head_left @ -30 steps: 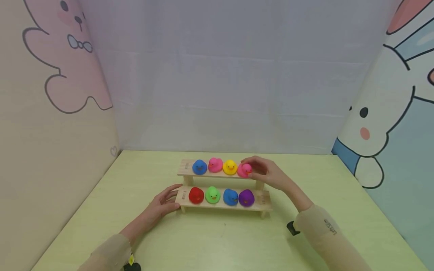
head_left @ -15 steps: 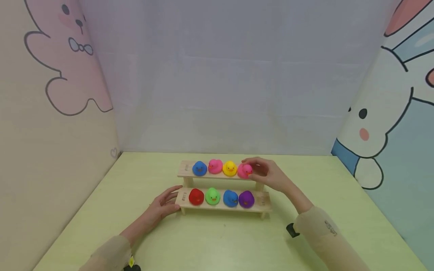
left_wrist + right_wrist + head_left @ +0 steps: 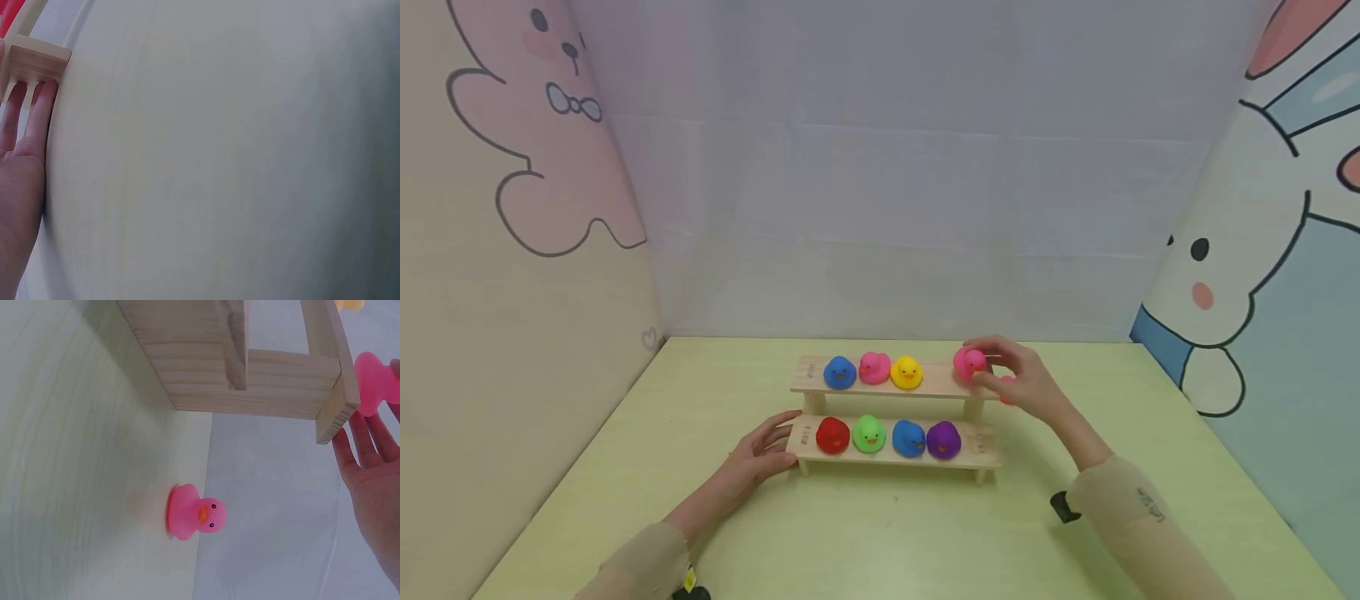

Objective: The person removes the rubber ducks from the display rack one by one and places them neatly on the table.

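My right hand (image 3: pixel 1022 385) pinches a pink rubber duck (image 3: pixel 969 364) at the right end of the upper shelf of a wooden two-tier stand (image 3: pixel 936 379). Whether this duck touches the shelf cannot be told. My left hand (image 3: pixel 751 454) holds the lower shelf's left end between thumb and fingers; in the left wrist view its fingertips meet the wood (image 3: pixel 39 55). Still on the upper shelf are a blue duck (image 3: pixel 840 373), another pink duck (image 3: pixel 875 367) and a yellow duck (image 3: pixel 907 372). Along the lower one sit red (image 3: pixel 832 435), green (image 3: pixel 868 434), blue (image 3: pixel 909 438) and purple ducks (image 3: pixel 943 440).
One more pink duck (image 3: pixel 187 512) stands on the table right of the stand, mostly hidden by my right hand in the head view. Pale greenish tabletop (image 3: pixel 887 533) surrounds the stand. A white curtain (image 3: pixel 880 208) hangs behind, with printed side walls left and right.
My right hand has moved right along the upper shelf with the pink duck, leaving a gap beside the yellow one. Another pink duck now shows behind that hand. The left hand stays put.
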Available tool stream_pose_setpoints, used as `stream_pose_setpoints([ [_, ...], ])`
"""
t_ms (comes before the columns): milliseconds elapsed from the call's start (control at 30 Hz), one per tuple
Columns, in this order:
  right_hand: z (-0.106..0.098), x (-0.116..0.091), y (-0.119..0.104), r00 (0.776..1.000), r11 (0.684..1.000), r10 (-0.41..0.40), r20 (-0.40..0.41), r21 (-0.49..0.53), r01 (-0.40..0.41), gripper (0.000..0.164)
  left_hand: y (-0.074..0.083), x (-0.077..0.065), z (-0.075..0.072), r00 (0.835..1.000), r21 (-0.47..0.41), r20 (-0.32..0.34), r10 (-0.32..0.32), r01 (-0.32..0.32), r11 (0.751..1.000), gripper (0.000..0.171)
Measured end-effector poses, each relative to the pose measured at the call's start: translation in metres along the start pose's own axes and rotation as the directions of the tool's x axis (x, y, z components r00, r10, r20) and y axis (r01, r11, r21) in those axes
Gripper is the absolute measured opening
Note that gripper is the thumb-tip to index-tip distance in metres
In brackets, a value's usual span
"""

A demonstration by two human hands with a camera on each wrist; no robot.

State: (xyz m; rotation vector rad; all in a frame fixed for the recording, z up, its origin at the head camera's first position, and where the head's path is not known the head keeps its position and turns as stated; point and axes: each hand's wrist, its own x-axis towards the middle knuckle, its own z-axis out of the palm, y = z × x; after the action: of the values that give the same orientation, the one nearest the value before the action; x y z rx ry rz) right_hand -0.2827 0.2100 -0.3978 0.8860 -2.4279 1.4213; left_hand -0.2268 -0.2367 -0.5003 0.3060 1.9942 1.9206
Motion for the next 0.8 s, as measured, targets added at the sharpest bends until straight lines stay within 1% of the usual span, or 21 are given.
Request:
stream_pose_setpoints([
  [133,-0.006,-0.004,0.008,0.997,0.999,-0.010,-0.077,-0.038,0.007,0.040,0.000,0.000,0.000,1.000,0.002,-0.002,0.000,0.000,1.000,0.067],
  [267,-0.014,-0.008,0.015,0.993,0.998,-0.026,-0.119,-0.057,0.019,0.040,0.001,-0.001,0.001,1.000,0.003,-0.007,-0.004,0.004,1.000,0.067],
  [400,-0.022,-0.013,0.023,0.991,0.997,-0.007,-0.136,-0.075,-0.003,0.041,0.002,-0.001,0.001,1.000,0.004,-0.004,-0.005,0.005,1.000,0.067],
  [600,-0.034,-0.023,0.040,0.984,0.993,0.008,-0.177,-0.116,-0.029,0.043,-0.001,0.000,-0.001,1.000,0.004,0.002,-0.001,0.001,1.000,0.066],
  [800,-0.044,-0.032,0.058,0.975,0.976,0.060,-0.213,-0.193,-0.102,0.042,-0.001,0.000,-0.002,1.000,-0.003,0.014,0.014,-0.014,1.000,0.066],
])
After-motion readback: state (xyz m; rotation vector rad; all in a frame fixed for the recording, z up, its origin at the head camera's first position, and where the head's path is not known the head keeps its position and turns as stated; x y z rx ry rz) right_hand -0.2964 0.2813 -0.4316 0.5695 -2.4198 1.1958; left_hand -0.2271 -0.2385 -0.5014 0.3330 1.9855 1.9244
